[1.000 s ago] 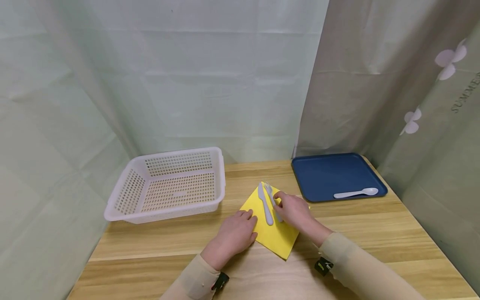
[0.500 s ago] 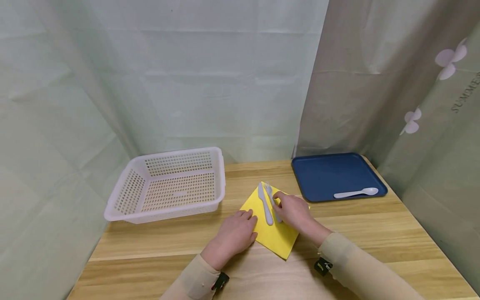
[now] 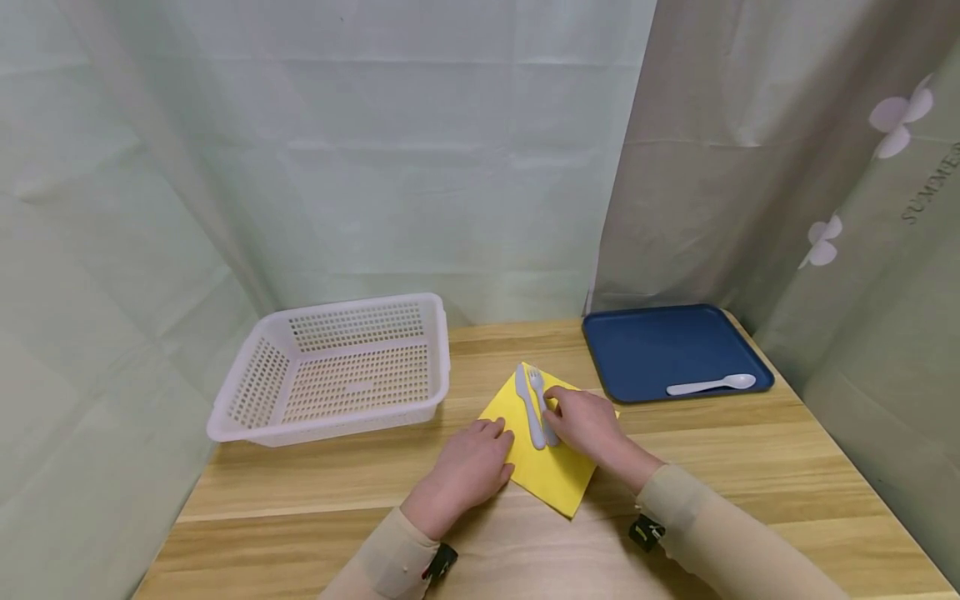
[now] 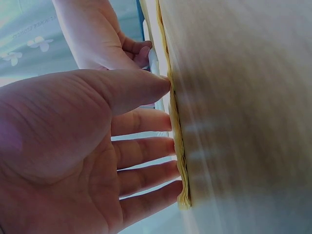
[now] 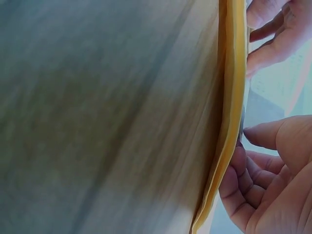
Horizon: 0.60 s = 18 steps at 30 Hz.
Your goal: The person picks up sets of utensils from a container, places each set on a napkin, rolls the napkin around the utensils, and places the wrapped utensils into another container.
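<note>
At the cloth's nine o'clock, the left hand (image 3: 472, 462) lies with fingers loosely extended, their tips (thumb included) touching the edge of the folded yellow cloth (image 3: 553, 485). The right hand (image 3: 587, 422), curled at two o'clock, pinches the handle of a grey fork (image 3: 541, 398) lying on the cloth; a knife (image 3: 527, 406) rests just beside it at nine o'clock. On the wooden desk (image 3: 300, 493), a white basket (image 3: 337, 423) stands at ten o'clock, a blue tray (image 3: 667, 343) bearing a spoon (image 3: 705, 387) at two.

The left sleeve (image 3: 378, 554) and right sleeve (image 3: 723, 529) are beige, each with a small black device (image 3: 647, 532) near its cuff
</note>
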Tool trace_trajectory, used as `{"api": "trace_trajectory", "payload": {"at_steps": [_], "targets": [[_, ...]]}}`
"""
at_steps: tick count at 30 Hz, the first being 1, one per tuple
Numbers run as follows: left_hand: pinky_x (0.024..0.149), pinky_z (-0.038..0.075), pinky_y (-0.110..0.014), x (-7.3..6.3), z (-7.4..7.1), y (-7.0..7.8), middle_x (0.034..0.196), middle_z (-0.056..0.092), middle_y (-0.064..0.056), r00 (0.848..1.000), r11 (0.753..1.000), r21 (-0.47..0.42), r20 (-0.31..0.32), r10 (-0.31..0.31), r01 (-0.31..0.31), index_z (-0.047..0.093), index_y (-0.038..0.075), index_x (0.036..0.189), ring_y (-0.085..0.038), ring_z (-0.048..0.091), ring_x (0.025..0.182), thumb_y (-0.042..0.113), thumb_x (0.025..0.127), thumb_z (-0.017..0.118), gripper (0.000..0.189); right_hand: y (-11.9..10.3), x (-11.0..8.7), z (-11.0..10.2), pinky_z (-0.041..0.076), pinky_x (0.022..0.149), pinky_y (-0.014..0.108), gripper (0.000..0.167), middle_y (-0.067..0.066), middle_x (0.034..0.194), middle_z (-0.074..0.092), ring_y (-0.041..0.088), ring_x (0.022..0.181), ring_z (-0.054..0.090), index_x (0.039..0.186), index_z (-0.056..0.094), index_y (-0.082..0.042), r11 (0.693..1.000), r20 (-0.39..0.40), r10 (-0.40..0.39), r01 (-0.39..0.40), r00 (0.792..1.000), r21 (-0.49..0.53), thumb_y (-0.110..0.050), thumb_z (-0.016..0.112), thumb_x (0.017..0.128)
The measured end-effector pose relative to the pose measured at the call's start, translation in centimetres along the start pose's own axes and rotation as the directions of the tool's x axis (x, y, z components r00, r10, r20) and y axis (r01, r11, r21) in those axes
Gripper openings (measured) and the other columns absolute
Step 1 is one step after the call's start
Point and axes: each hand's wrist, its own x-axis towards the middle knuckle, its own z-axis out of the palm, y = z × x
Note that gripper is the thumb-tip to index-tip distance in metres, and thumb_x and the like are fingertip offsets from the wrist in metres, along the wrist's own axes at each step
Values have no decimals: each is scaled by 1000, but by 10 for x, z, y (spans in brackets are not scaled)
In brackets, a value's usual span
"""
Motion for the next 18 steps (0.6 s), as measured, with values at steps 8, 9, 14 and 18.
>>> {"api": "trace_trajectory", "payload": {"at_steps": [8,9,14,18], "targets": [[104,60,-44,-1,-4,1,143,70,-14,1000,1000,9,-23,14,-14,75,8,134,-30,66,130,36,102,80,43,1,0,1,47,61,32,32,-7,82,69,11,65,55,132,78,-12,1000,7,-15,15,1000,13,-26,78,104],[104,60,-44,-1,-5,1,143,70,-14,1000,1000,10,-25,15,-15,75,7,134,-31,67,130,36,102,80,43,1,0,1,47,61,32,32,-7,82,69,11,65,55,132,78,-13,1000,8,-18,18,1000,15,-26,78,104],[105,59,-43,-1,-6,1,144,70,-13,1000,1000,11,-11,11,-11,74,8,135,-30,66,131,37,103,79,43,6,-3,-1,51,66,31,32,-6,89,70,10,70,57,131,78,-11,995,-11,-95,95,995,26,-24,82,102],[105,59,-43,0,-5,1,145,69,-13,1000,1000,16,7,6,-6,74,9,137,-30,66,132,38,104,78,45,10,-10,-7,58,78,35,35,0,108,74,15,87,67,130,79,-10,974,-14,-226,227,974,21,-21,87,98]]}}
